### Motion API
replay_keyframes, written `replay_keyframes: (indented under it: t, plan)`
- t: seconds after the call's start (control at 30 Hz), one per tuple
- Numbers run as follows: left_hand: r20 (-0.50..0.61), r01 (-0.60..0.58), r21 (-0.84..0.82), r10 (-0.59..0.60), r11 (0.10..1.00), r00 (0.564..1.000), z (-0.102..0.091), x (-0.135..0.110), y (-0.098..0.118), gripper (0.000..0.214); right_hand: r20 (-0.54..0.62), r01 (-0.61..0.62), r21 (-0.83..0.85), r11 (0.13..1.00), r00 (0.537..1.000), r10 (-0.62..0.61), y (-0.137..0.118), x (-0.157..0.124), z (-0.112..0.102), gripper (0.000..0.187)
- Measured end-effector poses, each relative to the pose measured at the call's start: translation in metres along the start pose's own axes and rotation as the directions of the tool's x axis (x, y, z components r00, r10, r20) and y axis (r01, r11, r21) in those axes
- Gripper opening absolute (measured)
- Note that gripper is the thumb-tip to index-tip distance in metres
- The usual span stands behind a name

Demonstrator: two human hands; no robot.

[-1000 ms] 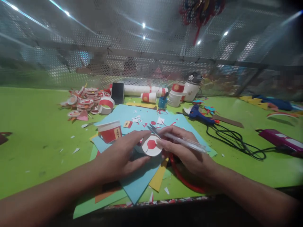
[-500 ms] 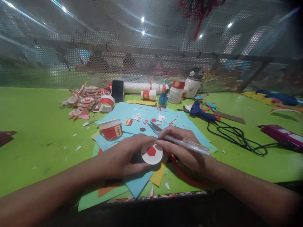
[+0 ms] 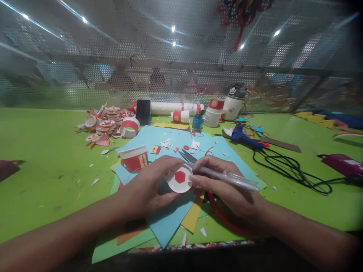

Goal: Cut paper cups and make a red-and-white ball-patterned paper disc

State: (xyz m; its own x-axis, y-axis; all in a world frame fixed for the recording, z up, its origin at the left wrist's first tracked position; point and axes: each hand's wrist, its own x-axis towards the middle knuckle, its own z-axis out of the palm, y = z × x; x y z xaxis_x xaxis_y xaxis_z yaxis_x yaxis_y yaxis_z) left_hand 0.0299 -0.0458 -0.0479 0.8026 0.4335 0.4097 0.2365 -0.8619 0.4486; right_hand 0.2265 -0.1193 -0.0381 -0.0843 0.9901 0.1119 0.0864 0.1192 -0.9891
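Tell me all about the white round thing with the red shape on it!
The cup looks like paper, turned so its round white bottom faces the camera. A red hexagon sits in the middle. The left hand grips it from the left, and the right hand, which also holds a clear pen, touches its right edge. It is held above blue paper.

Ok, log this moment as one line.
left hand: holds white disc with red hexagon | right hand: holds clear pen, fingertips on disc | under: blue paper sheet | near: scissors, red cup
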Motion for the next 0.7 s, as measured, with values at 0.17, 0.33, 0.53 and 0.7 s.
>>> replay_keyframes:
  t: [0.17,0.33,0.53,0.7]
  plan:
    - [0.14,-0.051,-0.11,0.066,0.993,0.988,-0.003,0.001,0.0,0.046,0.018,0.128,-0.243,0.962,0.992,-0.127,0.005,0.002,-0.008,0.011]
    - [0.148,-0.03,-0.138,0.05,0.99,0.988,-0.004,0.0,0.0,0.047,0.07,0.078,-0.183,0.98,0.995,-0.066,0.007,0.001,-0.009,0.012]
    - [0.021,0.044,-0.105,-0.042,0.994,0.999,0.001,-0.001,-0.007,0.048,0.057,-0.026,-0.013,1.0,0.998,0.027,0.003,0.002,-0.005,0.014]
    - [-0.061,0.054,-0.08,-0.059,0.995,0.996,0.005,-0.001,-0.01,0.049,0.005,-0.027,-0.02,0.999,1.0,0.027,0.001,0.002,-0.002,0.011]
